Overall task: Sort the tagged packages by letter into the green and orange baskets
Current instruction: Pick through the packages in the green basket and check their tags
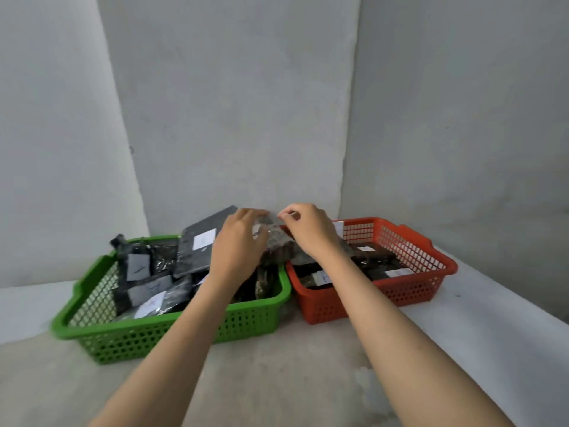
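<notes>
- while both arms reached forward over the grey surface, left hand and right hand met above the gap between the two baskets; held between them a crinkled clear package with dark contents
- left hand: fingers curled over the package's left side, thumb hidden; right hand: thumb and forefinger pinched on the package's top edge, remaining fingers curled
- package raised above the baskets' adjoining rims, over the green basket's right end and the orange basket's left corner; letter on its tag too blurred to read
- green basket on the left, piled high with dark packages bearing white tags; flat grey packet with a white label propped tilted on top of the pile, just left of the left hand
- orange basket on the right, touching or nearly touching the green one; dark tagged packages lying low inside, well below the rim
- both baskets set near the pale wall at the back of the surface; writing on all tags unreadable
</notes>
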